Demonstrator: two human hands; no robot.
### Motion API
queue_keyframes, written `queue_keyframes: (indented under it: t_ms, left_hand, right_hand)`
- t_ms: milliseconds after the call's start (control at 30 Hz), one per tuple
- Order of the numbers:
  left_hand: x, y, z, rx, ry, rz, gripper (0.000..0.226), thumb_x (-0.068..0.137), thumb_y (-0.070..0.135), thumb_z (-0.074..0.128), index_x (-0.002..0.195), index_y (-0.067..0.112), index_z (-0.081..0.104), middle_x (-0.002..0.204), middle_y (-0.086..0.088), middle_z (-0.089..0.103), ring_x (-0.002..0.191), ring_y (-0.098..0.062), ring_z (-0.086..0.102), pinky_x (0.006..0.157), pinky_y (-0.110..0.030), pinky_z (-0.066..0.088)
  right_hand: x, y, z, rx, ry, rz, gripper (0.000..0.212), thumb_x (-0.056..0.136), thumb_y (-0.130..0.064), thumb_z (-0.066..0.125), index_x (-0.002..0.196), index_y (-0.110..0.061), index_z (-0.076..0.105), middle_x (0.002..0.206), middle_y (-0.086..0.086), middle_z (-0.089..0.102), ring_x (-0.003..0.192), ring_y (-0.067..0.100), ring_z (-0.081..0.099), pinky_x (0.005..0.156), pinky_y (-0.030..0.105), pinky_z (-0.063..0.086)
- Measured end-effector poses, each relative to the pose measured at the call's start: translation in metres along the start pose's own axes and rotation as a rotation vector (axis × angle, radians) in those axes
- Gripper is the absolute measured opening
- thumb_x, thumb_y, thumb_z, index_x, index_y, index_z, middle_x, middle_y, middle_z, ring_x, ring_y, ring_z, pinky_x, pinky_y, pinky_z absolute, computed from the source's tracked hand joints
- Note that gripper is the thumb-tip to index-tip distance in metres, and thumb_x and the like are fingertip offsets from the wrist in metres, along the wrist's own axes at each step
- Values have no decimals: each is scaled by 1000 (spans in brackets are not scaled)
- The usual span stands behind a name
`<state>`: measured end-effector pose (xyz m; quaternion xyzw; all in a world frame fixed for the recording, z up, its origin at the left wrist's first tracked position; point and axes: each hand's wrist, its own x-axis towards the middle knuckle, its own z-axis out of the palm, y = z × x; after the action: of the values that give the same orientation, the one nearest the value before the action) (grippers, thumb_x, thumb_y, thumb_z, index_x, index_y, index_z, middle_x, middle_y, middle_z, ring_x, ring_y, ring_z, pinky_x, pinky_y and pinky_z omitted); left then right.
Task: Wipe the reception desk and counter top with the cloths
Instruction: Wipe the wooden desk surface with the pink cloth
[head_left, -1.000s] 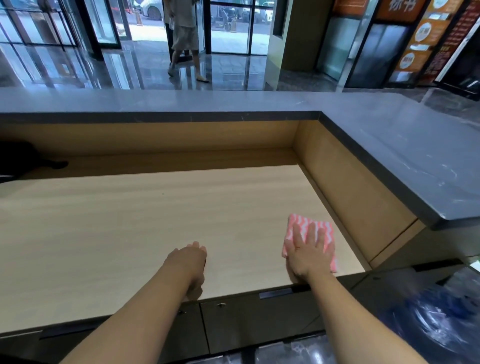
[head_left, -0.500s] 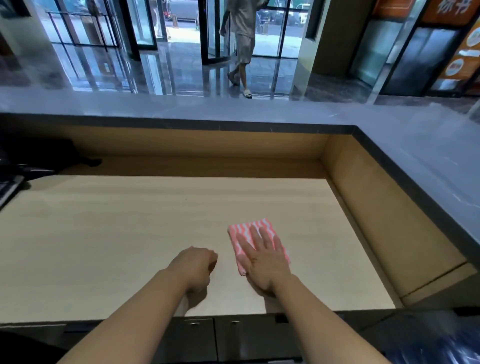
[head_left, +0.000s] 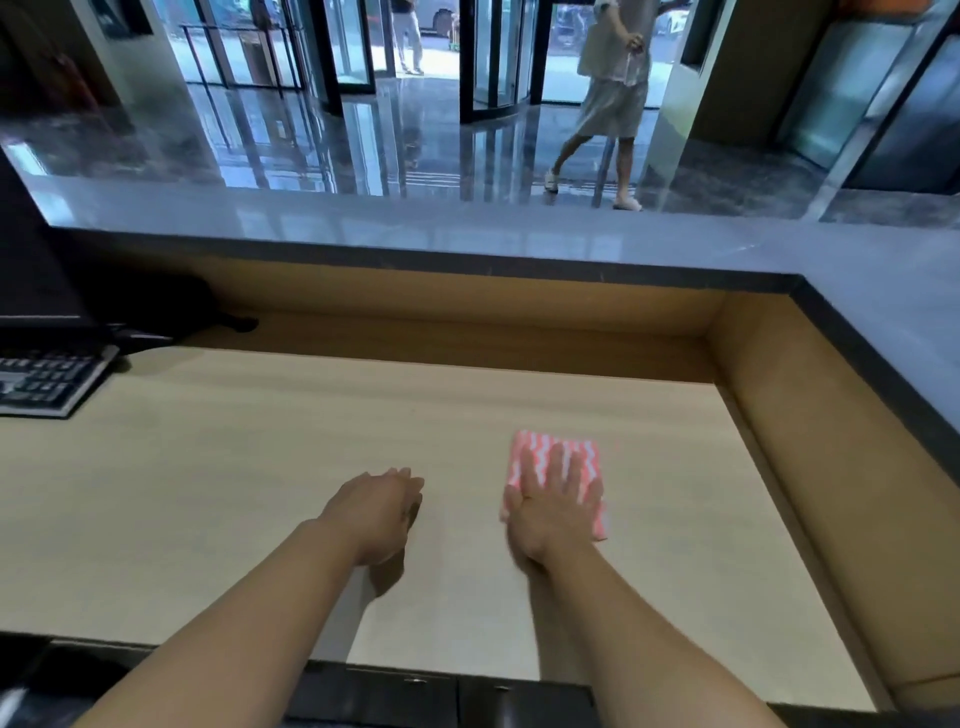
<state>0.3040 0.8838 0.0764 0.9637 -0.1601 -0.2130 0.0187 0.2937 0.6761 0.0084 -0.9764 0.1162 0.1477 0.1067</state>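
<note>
A folded pink-and-white striped cloth (head_left: 571, 448) lies flat on the light wooden desk (head_left: 249, 467). My right hand (head_left: 553, 506) presses down on it with the palm flat and fingers spread, covering its near half. My left hand (head_left: 376, 512) hovers just above the desk to the left of the cloth, fingers loosely together, holding nothing. The raised grey stone counter top (head_left: 519, 234) runs along the back and down the right side (head_left: 904, 322).
A black keyboard (head_left: 44, 384) and a dark monitor base (head_left: 140, 317) sit at the far left of the desk. Wooden inner walls (head_left: 810, 415) bound the desk at the back and right. Dark drawers (head_left: 410, 696) run below the front edge. People walk in the lobby beyond.
My right hand slid the cloth left from the desk's right edge toward the middle. My view has swung left, bringing the keyboard into sight. My left hand has stayed beside it.
</note>
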Motion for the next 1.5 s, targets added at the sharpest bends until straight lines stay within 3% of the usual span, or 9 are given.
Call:
queue_keyframes:
  t_ms: [167, 267, 467, 733, 933, 1067, 1233, 1333, 1500]
  left_hand:
    - [13, -28, -11, 4, 26, 0, 42, 97, 17, 37, 139, 14, 43, 155, -6, 31, 140, -22, 32, 112, -33, 27]
    - [30, -54, -21, -12, 26, -7, 53, 97, 20, 41, 149, 19, 30, 161, -5, 16, 146, -21, 21, 116, -32, 20]
    - [64, -110, -41, 37, -15, -30, 75, 85, 41, 65, 148, 19, 29, 158, -6, 21, 143, -22, 25, 117, -37, 21]
    - [115, -180, -48, 63, -47, -97, 116, 70, 66, 70, 154, 21, 4, 163, -2, 0, 149, -18, 3, 120, -42, 3]
    - [127, -194, -46, 69, -120, -74, 125, 65, 72, 69, 154, 13, 3, 162, -6, -1, 149, -19, 0, 121, -39, 5]
    - [134, -195, -45, 99, -101, -69, 127, 63, 72, 69, 154, 11, 5, 162, -7, 3, 149, -20, 4, 121, -41, 7]
    - [131, -198, -40, 91, -83, -55, 126, 65, 73, 67, 154, 12, 2, 162, -6, -1, 150, -20, 0, 121, -42, 8]
    - [131, -196, -42, 92, -75, -55, 125, 65, 72, 69, 154, 12, 4, 162, -6, 1, 149, -21, 1, 120, -42, 9]
    - [132, -195, -42, 80, -80, -63, 127, 64, 71, 70, 153, 11, 4, 162, -6, 1, 150, -21, 0, 120, -41, 8]
  right_hand:
    - [-3, -80, 12, -149, -51, -336, 58, 104, -43, 12, 149, -36, -25, 151, 4, -39, 134, 24, -43, 102, 48, -34]
    - [15, -78, 4, -129, -56, -369, 55, 103, -49, 8, 150, -41, -19, 155, -1, -33, 135, 19, -40, 108, 45, -29]
    - [70, -36, -28, -33, -21, -39, 56, 103, -51, 14, 153, -41, -9, 160, 0, -23, 147, 23, -24, 116, 48, -14]
    - [138, -55, -46, 70, 7, 296, 58, 102, -46, 17, 154, -36, -6, 161, 6, -22, 147, 27, -22, 116, 53, -11]
    - [181, -148, -54, -80, -36, 183, 45, 97, -41, 30, 139, -26, 41, 151, 14, 31, 141, 34, 20, 113, 58, 6]
    - [189, -243, -47, -127, -95, -82, 38, 96, -36, 39, 131, -27, 48, 141, 12, 46, 129, 34, 39, 104, 56, 25]
    - [191, -289, -40, -46, -152, -270, 45, 97, -45, 35, 138, -28, 43, 143, 11, 46, 128, 32, 42, 102, 47, 26]
    - [206, -256, -50, 6, -208, -128, 54, 90, -58, 34, 134, -32, 52, 150, 6, 41, 134, 30, 38, 107, 47, 28]
    - [214, -164, -68, -82, -126, 88, 65, 96, -55, 35, 152, -23, 26, 162, 0, 16, 149, 26, 13, 120, 42, 8]
